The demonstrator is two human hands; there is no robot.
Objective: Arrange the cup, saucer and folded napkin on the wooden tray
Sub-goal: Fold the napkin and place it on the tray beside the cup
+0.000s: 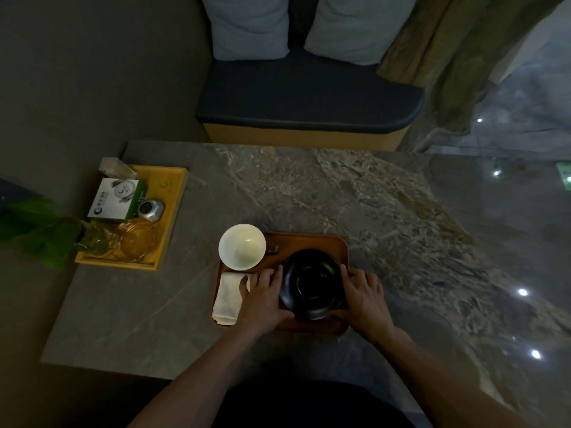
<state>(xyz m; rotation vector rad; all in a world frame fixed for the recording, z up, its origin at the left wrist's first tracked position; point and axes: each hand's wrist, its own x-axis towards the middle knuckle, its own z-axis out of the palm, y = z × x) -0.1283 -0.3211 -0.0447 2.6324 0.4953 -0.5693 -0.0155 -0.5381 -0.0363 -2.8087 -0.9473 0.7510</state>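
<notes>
A dim marble table (309, 193) carries the wooden tray (309, 240) near its front edge. The black saucer (312, 284) is held at the tray's centre between the left hand (262, 296) at 9 o'clock and the right hand (366, 296) at 3 o'clock, fingers spread on its rim. The white cup (242, 247) sits at 10 o'clock, the folded napkin (230, 296) at 8 o'clock. The saucer is best kept level, centred, and released evenly.
</notes>
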